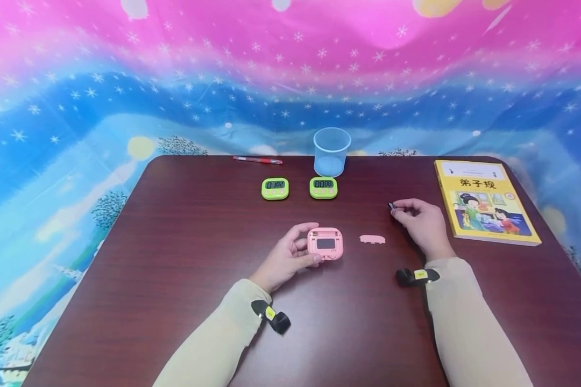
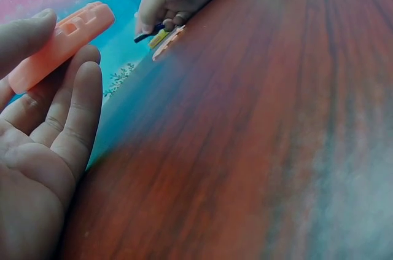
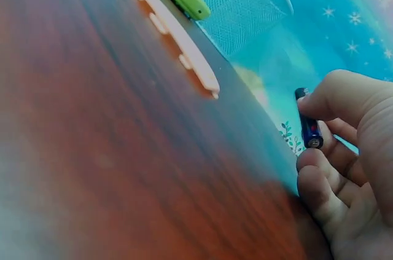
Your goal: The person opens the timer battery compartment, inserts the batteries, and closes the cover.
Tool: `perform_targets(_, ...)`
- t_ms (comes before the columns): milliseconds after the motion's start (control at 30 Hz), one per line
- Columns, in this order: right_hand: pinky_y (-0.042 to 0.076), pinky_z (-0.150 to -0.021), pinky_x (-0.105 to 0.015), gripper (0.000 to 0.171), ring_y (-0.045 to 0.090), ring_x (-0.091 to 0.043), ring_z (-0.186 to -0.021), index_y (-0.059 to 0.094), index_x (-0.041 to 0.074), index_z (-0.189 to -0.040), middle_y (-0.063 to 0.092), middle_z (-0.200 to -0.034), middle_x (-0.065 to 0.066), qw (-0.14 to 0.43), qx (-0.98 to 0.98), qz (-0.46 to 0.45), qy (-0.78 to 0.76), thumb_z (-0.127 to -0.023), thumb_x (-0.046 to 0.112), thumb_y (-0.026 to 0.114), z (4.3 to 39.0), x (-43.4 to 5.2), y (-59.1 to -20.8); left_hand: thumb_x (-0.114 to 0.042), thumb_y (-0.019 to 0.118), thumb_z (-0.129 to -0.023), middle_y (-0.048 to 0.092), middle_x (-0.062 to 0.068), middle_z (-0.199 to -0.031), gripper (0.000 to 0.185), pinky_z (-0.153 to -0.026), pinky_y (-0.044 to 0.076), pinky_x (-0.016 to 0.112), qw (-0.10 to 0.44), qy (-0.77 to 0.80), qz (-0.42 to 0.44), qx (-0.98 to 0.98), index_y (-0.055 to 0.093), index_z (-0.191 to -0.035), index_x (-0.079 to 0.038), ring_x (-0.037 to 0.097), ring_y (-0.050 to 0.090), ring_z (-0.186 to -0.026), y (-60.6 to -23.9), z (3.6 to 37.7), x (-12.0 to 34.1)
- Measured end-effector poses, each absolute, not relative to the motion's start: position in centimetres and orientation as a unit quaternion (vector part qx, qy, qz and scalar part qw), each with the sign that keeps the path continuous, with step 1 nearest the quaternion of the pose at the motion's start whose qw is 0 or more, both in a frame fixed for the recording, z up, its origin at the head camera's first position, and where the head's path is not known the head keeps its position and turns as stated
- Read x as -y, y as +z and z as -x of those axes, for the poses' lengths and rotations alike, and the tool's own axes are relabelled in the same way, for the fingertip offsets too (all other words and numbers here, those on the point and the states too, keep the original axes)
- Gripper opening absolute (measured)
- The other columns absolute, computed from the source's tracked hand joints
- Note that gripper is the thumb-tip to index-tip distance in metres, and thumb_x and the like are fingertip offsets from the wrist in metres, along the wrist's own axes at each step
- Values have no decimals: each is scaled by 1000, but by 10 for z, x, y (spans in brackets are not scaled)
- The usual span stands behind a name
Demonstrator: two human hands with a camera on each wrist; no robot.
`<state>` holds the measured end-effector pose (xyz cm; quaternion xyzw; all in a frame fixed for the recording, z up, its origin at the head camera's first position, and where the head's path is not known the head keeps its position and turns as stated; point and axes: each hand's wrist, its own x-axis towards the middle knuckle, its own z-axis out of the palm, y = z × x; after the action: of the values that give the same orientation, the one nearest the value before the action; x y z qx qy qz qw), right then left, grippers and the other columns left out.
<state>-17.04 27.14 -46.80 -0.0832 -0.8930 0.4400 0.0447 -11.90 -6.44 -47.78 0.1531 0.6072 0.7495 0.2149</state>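
My left hand holds a pink digital timer between thumb and fingers, its back turned up and the battery compartment uncovered. In the left wrist view the timer is seen edge-on. Off to the right, my right hand pinches a small dark battery between thumb and fingers; the right wrist view shows the battery's metal end. On the table between the hands lies the pink battery cover, which neither hand touches.
Two green timers stand farther back, the right one in front of a clear blue cup. A red pen lies along the table's back edge. A yellow book rests at the right, beyond my right hand.
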Motion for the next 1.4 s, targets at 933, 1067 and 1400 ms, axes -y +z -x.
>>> perform_targets(933,56,-86,-20,34,72,-12,-91,69,-1,-120,75,-104,-1,40,726,-21,687,-88,8,78,155,-242,-444,7,70,-90,66,21,-123,73,-82,61,38,221,743,-153,-613,35,-152,-8,20,69,-92,-476,119,65)
perform_targets(1067,57,-86,-21,32,73,-15,-93,70,-2,-118,75,-102,-4,2,740,-42,671,-89,9,77,151,-236,-435,7,70,-89,67,21,-123,73,-82,61,37,218,738,-156,-619,35,-152,-8,20,70,-93,-474,120,66)
perform_targets(1400,63,-71,-38,29,70,-37,-87,74,2,-111,72,-104,-9,-43,793,-89,602,-86,15,81,141,-201,-428,9,68,-90,65,22,-124,72,-82,61,38,223,744,-154,-611,34,-152,-6,19,70,-91,-476,121,62)
